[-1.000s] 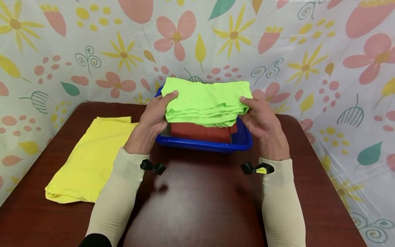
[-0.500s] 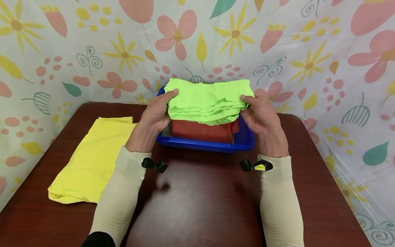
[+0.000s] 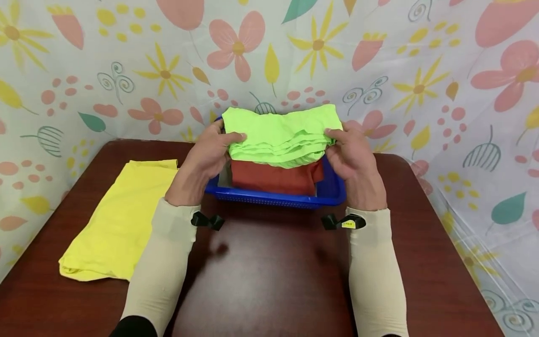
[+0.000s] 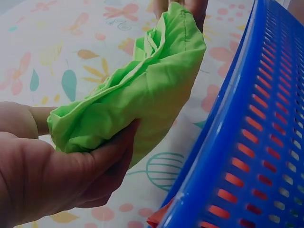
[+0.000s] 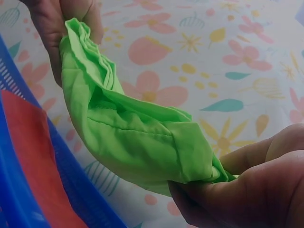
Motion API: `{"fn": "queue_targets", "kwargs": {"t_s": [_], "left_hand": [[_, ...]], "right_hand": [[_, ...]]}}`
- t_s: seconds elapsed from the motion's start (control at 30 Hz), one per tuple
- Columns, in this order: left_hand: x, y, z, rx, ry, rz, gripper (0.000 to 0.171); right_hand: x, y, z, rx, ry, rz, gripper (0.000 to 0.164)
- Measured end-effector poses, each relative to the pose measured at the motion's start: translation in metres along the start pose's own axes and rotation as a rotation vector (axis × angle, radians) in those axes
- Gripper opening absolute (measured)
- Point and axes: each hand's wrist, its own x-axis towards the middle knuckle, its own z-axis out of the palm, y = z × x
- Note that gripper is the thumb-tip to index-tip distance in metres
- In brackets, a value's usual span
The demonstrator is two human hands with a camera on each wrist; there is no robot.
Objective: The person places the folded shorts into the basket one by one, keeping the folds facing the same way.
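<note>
Just above the middle of the head view, a bright lime-green cloth, folded into a soft, wide bundle (image 3: 280, 133), is held up by two bare hands. The left hand (image 3: 208, 150) pinches its left end, with the thumb on the front side. The right hand (image 3: 351, 152) pinches its right end the same way. Many thin folds show along the bottom of the green cloth.

Behind and below the bundle is a blue plastic basket with small holes (image 3: 269, 199). A rust-red folded cloth (image 3: 273, 180) lies inside it. Something pale sits at the red cloth's left side, but too little shows to tell what it is. Both wrist views show a gap between the green cloth and the basket.

At the left of the head view, a bright yellow folded cloth (image 3: 120, 220) lies flat on a shiny dark brown table (image 3: 269, 271). The left arm passes over its right edge. Both arms wear long cream-coloured sleeves (image 3: 164, 262), with a black strap (image 3: 208, 221) near each wrist. Across the top hangs a white sheet with pink and yellow flowers (image 3: 168, 47).
</note>
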Motion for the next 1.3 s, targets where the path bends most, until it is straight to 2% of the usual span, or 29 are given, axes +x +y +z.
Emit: {"fn": "queue_targets", "kwargs": {"t_s": [0.17,0.3,0.37,0.53,0.63,0.73,1.07,1.3], "left_hand": [[0.006,0.0,-0.001,0.029,0.051,-0.006,0.06],[0.008,-0.003,-0.001,0.028,0.054,-0.029,0.065],[0.009,-0.006,-0.002,0.021,0.05,-0.037,0.064],[0.01,-0.011,-0.005,-0.008,0.017,-0.045,0.058],[0.009,-0.013,-0.007,-0.021,-0.016,-0.052,0.056],[0.009,-0.014,-0.008,-0.033,-0.022,-0.061,0.054],[0.018,-0.024,-0.008,-0.101,0.087,-0.113,0.045],[0.021,-0.024,-0.004,-0.152,0.138,-0.113,0.048]], "right_hand": [[0.004,-0.001,-0.001,-0.01,0.021,-0.004,0.055],[0.005,0.0,-0.004,-0.001,0.042,0.011,0.056],[0.005,0.003,-0.005,0.009,0.051,0.016,0.053],[0.008,0.01,-0.007,0.124,0.115,0.059,0.04],[0.01,0.015,-0.008,0.178,0.142,0.089,0.048],[0.011,0.019,-0.009,0.197,0.15,0.104,0.059],[0.011,0.023,-0.008,0.222,0.193,0.088,0.06],[0.014,0.021,-0.005,0.258,0.277,0.067,0.059]]}}
